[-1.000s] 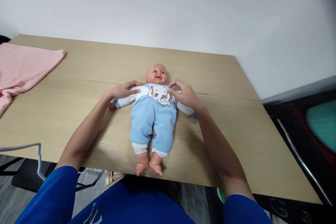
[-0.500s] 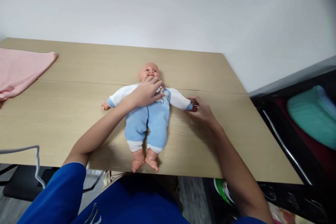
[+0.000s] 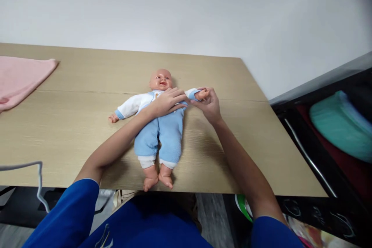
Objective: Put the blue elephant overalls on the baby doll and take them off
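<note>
A baby doll [image 3: 158,130] in a white and blue fleece outfit lies on its back, with its bare feet toward me. My left hand [image 3: 170,100] reaches across its chest, with the fingers and thumb closed about the upper sleeve on the right-hand side. They cover part of the chest and that shoulder. My right hand [image 3: 210,104] grips the doll's small hand [image 3: 202,94] on the same side, beside the blue cuff, and that arm is bent upward. The other doll arm [image 3: 129,106] lies stretched out on the table.
The doll lies on a wooden table [image 3: 81,124] set against a white wall [image 3: 162,7]. A pink cloth [image 3: 23,79] is at the left. A grey cable or tube [image 3: 40,182] crosses the near left edge. Right of the table, a teal object [image 3: 340,128] rests on dark furniture.
My right hand has moved up and left, bending the doll's arm from outstretched to raised. My left hand has shifted slightly toward that shoulder. The view has shifted a little.
</note>
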Motion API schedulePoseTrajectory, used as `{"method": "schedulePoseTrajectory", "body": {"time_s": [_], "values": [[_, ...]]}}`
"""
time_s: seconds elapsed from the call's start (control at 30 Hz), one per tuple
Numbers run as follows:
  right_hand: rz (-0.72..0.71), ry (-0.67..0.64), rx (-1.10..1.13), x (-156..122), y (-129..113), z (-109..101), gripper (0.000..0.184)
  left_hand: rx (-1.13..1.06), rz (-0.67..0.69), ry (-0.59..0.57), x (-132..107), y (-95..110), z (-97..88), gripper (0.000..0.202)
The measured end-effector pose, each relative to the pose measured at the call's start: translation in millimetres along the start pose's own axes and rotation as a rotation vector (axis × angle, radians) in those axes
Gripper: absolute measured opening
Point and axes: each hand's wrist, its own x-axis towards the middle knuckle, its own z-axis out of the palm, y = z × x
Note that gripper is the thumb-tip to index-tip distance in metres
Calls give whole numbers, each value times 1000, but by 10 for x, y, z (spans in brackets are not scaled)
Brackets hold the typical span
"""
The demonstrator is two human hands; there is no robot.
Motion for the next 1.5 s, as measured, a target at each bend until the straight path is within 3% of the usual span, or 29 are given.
{"method": "schedulePoseTrajectory", "body": {"time_s": [0.17,0.33,0.53,0.7,0.77,0.83,0.97,1.03,1.27,1.5], "values": [[-218,-140,-270,-128,103,276,43,-63,54,193,-102,13,26,62],[-321,-304,-355,-281,99,204,43,-317,10,335,-61,-14,50,52],[-160,-324,-188,-349,-37,178,48,-428,-132,317,25,-148,158,55],[199,-89,313,-378,-12,369,51,-327,-196,205,4,-215,227,35],[280,-30,402,-397,13,433,53,-306,-232,163,-4,-223,228,25],[289,10,363,-426,30,480,52,-302,-272,147,-6,-217,219,19],[175,157,-41,-510,71,548,53,-296,-370,133,6,-165,186,20],[175,207,-142,-522,117,574,55,-278,-398,127,25,-137,175,20],[366,98,44,-232,380,646,75,-234,-514,70,134,-139,166,14],[360,21,53,-150,491,573,74,-234,-548,115,150,-181,186,12]]}}
